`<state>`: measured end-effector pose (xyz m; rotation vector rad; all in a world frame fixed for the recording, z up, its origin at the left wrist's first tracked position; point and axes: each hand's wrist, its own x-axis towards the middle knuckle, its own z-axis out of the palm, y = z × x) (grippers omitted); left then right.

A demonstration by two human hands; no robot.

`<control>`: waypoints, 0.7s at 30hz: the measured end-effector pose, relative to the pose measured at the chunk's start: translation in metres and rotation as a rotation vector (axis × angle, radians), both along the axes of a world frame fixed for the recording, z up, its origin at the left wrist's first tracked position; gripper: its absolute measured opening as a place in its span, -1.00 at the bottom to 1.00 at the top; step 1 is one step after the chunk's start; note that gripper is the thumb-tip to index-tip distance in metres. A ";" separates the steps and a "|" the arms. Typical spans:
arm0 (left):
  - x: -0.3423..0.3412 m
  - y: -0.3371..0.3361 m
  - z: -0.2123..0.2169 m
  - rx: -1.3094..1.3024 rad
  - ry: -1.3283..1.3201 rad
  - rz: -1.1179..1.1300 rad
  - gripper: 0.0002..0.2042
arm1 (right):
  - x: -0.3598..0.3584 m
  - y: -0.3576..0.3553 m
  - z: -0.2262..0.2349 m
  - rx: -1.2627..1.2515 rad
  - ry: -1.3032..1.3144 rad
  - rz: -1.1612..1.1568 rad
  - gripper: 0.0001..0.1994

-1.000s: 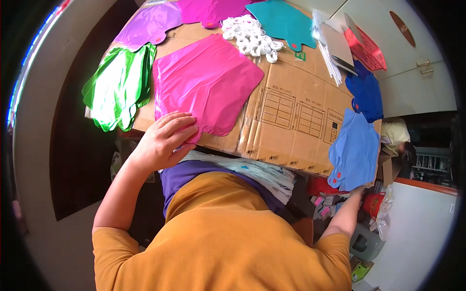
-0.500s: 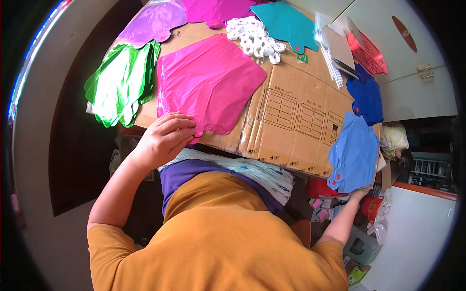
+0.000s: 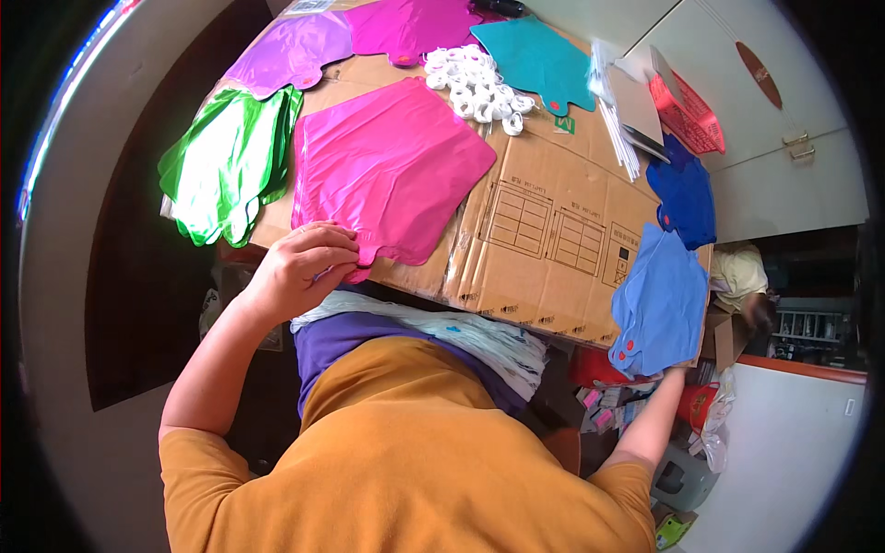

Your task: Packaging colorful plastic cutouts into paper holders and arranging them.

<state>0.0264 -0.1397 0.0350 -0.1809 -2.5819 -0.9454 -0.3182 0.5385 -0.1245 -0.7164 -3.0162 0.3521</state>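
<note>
A large bright pink foil balloon point(image 3: 392, 170), flat and uninflated, lies on the cardboard in front of me. My left hand point(image 3: 309, 263) pinches its near left corner by the tab, fingers closed together. To its left is a stack of shiny green foil balloons point(image 3: 221, 170). At the right edge, my right hand point(image 3: 675, 380) reaches under the near end of a stack of light blue foil balloons point(image 3: 656, 300); its fingers are hidden there. Dark blue foil balloons point(image 3: 684, 198) lie just beyond that stack.
Purple point(image 3: 290, 55), magenta point(image 3: 406, 28) and teal point(image 3: 535, 60) foil balloons lie along the far side, with small white ribbon coils point(image 3: 479, 88) between. The cardboard point(image 3: 544, 249) covers the table. A red basket point(image 3: 687, 115) stands far right. Another person point(image 3: 740, 276) bends beyond the right edge. Whitish strips point(image 3: 479, 341) cross my lap.
The whole view has shifted slightly, bringing a black object in at the far edge. My left hand still pinches the pink balloon's corner; my right hand stays under the light blue stack.
</note>
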 end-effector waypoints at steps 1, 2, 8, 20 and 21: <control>0.000 0.000 0.000 0.012 0.000 0.000 -0.85 | -0.001 -0.002 -0.002 0.001 -0.001 0.006 -0.64; -0.001 -0.001 0.000 0.024 -0.001 0.001 -0.85 | -0.002 -0.006 -0.006 0.001 -0.003 0.017 -0.64; -0.002 -0.001 -0.001 0.053 -0.030 0.013 -0.86 | -0.010 -0.020 -0.010 -0.006 -0.007 0.043 -0.63; 0.004 0.000 0.003 0.048 -0.084 0.044 -0.84 | -0.031 -0.066 -0.026 -0.004 -0.018 0.138 -0.61; 0.002 0.001 0.003 0.044 -0.081 0.036 -0.84 | -0.028 -0.067 -0.028 -0.005 -0.016 0.137 -0.60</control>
